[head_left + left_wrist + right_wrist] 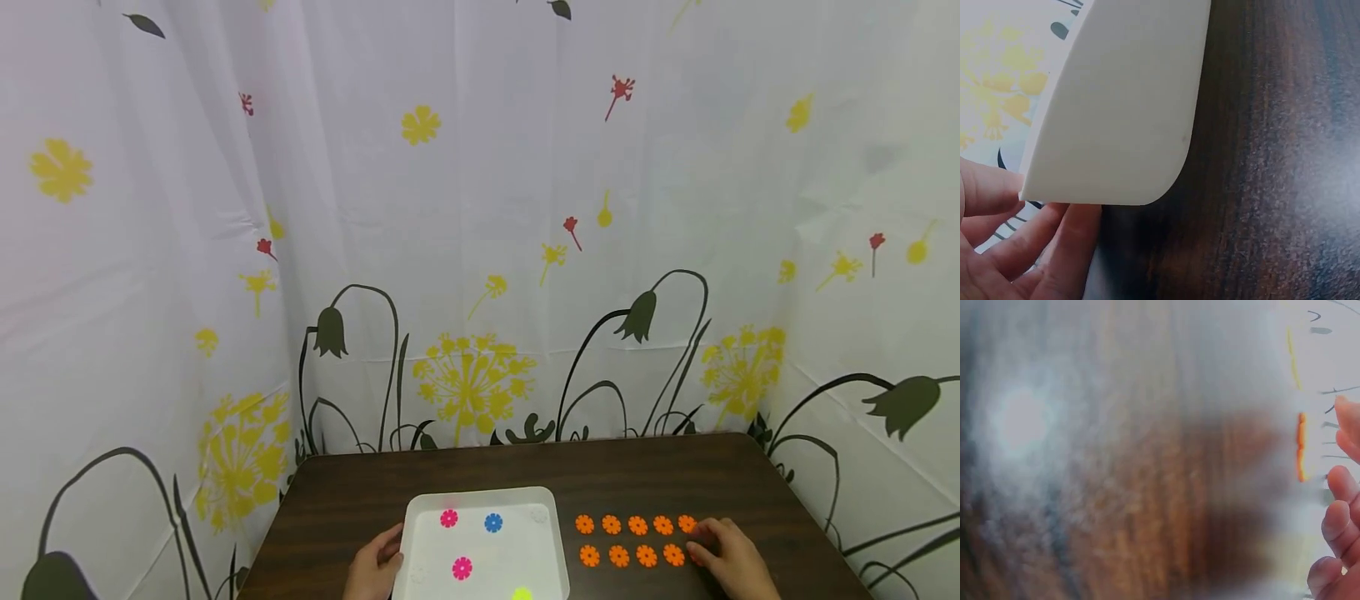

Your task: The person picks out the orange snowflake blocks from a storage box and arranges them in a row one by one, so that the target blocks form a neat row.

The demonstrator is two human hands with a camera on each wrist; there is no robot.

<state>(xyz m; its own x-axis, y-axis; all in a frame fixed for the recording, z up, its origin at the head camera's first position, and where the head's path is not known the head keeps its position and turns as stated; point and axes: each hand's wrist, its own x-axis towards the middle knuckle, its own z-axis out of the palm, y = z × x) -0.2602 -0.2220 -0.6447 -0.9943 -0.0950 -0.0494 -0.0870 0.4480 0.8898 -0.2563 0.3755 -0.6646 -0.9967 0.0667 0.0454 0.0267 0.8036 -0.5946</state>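
Observation:
A white tray (480, 546) lies on the table, seen from the side in the left wrist view. My left hand (373, 562) grips its left edge, the thumb at the rim and the other fingers by the outer side. Orange flower-shaped pieces (637, 525) lie in two rows to the right of the tray. My right hand (727, 557) is at the right end of the lower row, thumb and finger at an orange flower piece (695, 558) that they partly cover. In the right wrist view its fingertips (1341, 481) are curled, near orange pieces (1302, 447) seen edge-on.
Inside the tray are two pink flower pieces (462, 568), a blue one (492, 522), a yellow-green one (522, 593) and faint pale ones (538, 514). The dark wooden table (360, 483) backs onto a flower-patterned curtain (480, 208).

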